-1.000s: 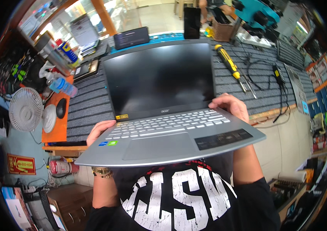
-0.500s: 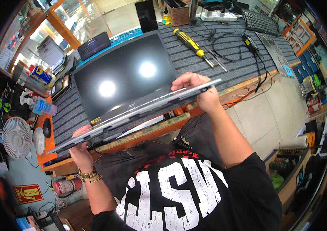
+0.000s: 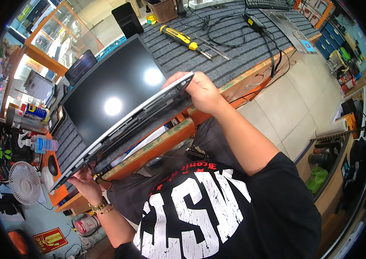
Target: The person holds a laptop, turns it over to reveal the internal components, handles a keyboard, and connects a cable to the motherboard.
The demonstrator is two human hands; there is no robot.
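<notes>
An open laptop [image 3: 121, 121] is held up at the front of the bench, its base tilted nearly edge-on towards me. Beyond the base, the dark screen [image 3: 118, 86] shows two bright light reflections. My right hand [image 3: 202, 91] grips the far right end of the base, thumb on one side and fingers over the other. At the lower left end, my left hand [image 3: 87, 184] is closed around the base from below, with some of its fingers hidden behind it. The keyboard side is mostly out of sight.
A yellow-black screwdriver [image 3: 180, 39] lies on the striped grey mat [image 3: 183, 62]. Beyond it are a black cable with an adapter [image 3: 254, 21] and a flat laptop panel [image 3: 290, 32]. Two phones stand behind the screen. A white fan [image 3: 24, 183] and spray bottle [image 3: 40, 143] are at the left.
The laptop base has swung to a steeper slant, its right end going up and left and its left end dropping. Both hands keep their hold. The whole view has turned and shifted too.
</notes>
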